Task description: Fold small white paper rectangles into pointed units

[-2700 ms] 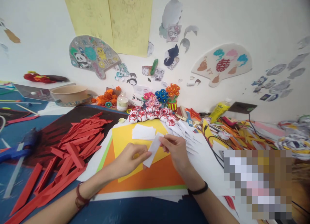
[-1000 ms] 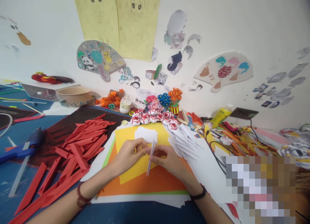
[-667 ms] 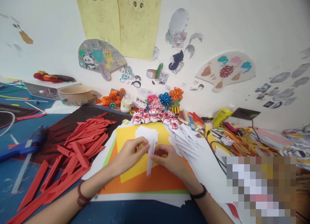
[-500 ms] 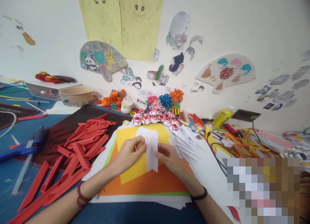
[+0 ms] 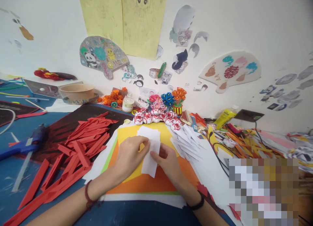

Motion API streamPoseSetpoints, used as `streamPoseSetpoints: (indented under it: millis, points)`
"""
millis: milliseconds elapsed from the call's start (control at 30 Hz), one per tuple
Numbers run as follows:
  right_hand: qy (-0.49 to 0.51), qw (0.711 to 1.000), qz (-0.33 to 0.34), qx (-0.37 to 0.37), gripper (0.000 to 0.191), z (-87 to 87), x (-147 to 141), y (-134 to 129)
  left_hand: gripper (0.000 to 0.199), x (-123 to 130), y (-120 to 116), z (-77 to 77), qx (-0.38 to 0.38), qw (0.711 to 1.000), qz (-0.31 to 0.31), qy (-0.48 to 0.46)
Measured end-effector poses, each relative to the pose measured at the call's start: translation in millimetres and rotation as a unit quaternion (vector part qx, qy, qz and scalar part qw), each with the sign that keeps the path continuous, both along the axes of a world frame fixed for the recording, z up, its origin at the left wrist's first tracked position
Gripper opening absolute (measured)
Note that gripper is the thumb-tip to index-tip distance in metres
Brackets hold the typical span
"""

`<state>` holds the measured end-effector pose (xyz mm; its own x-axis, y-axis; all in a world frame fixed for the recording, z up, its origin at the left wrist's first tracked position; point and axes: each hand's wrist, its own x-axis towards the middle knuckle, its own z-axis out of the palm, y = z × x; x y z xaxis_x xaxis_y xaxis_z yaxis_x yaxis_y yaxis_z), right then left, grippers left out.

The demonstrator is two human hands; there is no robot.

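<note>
Between my hands is a white paper strip, tilted with its lower end toward me and to the left. My left hand pinches its left edge between thumb and fingers. From the right, my right hand grips the other edge, its thumb lying on the front of the strip. More white paper lies just behind. Below the hands are a yellow sheet and an orange sheet. Folded white strips are heaped to the right, and folded red paper strips to the left.
A blue glue gun lies at far left. Red-and-white paper pieces, a small bottle and paper flowers stand behind the sheets. A bowl is at back left. Paper scraps, a yellow bottle and a black cable crowd the right.
The white strip has turned, its lower end swinging left and toward me. My right hand has moved slightly left, its thumb now further across the strip. The view has shifted slightly.
</note>
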<state>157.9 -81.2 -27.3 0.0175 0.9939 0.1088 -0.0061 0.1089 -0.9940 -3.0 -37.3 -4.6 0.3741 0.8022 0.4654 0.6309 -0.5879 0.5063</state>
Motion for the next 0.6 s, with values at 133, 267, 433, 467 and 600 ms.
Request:
streamPoseSetpoints:
  millis: [133, 267, 433, 467, 600]
  points:
    - [0.000, 1.000, 0.002, 0.000, 0.024, -1.4, -0.5, 0.9, 0.019, -6.1, -2.6, -2.6, 0.195, 0.976, -0.036, 0.086]
    - [-0.049, 0.999, -0.018, 0.014, 0.020, 2.8, -0.7, -1.7, 0.024, -9.9, -3.1, -2.3, 0.330, 0.926, -0.086, 0.161]
    - [-0.158, 0.986, -0.043, 0.037, 0.024, 6.2, 2.3, -5.1, 0.020, -9.0, -2.1, 2.9, 0.201, 0.972, -0.117, 0.039]
    - [-0.174, 0.983, -0.046, 0.040, 0.023, 6.3, 3.0, -5.3, 0.019, -8.6, -1.4, 4.6, 0.136, 0.983, -0.124, -0.009]
    - [-0.204, 0.976, -0.059, 0.059, 0.021, 8.3, 4.5, -5.6, 0.020, -6.7, 3.3, 9.7, -0.122, 0.970, -0.114, -0.179]
